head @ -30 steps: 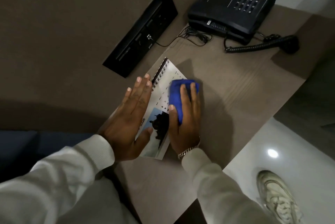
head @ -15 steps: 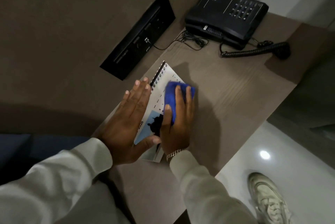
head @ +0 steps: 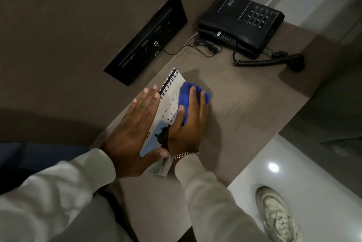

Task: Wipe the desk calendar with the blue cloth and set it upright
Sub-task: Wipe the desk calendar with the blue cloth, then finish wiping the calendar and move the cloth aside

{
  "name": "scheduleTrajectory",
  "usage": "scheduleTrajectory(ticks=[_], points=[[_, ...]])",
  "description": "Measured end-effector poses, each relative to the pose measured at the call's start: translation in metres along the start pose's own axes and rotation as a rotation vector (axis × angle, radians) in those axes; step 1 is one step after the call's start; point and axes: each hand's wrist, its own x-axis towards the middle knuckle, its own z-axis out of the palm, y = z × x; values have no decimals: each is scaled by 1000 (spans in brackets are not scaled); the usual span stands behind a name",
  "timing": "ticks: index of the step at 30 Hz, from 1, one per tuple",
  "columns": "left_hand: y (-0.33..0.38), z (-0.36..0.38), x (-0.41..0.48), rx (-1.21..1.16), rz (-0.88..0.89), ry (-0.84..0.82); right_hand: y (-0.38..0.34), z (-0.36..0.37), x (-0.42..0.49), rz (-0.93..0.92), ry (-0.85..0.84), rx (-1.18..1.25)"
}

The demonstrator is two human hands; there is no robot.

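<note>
Here, flat spiral-bound calendar point(head: 172, 93), left hand point(head: 135, 134) spread, right hand point(head: 188, 126) pressing bunched blue cloth point(head: 188, 94).

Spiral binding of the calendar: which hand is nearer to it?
Left. The left hand lies flat on the desk calendar, fingertips right beside the spiral binding. The right hand presses the blue cloth on the page's opposite side.

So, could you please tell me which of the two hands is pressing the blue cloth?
The right hand, wearing the chain bracelet, presses the blue cloth; the left hand lies flat, bare.
</note>
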Motion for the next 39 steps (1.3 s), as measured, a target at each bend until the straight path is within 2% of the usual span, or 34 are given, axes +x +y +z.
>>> scheduleTrajectory(ticks=[5,11,15,18,22,25,30,32,35,39], points=[[2,-1,-1,8,-2,8,11,-9,-46,57,-141,-13],[11,-10,0,90,21,64,13,-39,-88,-4,-274,2],[10,-12,-3,161,53,118,11,-70,-94,7,-586,-58],[10,-12,-4,164,-11,66,1,-106,-76,-48,-758,-190],[10,-10,-3,164,-87,-3,-16,-156,-11,-213,-716,-347],[8,-11,-4,165,-106,-3,-22,-179,50,-380,-692,-610],[4,-7,-8,200,-93,49,-9,-175,129,-452,-782,-1063],[7,-4,-12,185,-155,111,3,-172,143,-418,-838,-1257],[12,2,-24,101,-310,249,18,-173,137,-506,-868,-1389],[33,14,-43,-237,-677,541,-4,-164,136,-400,-866,-1264]])
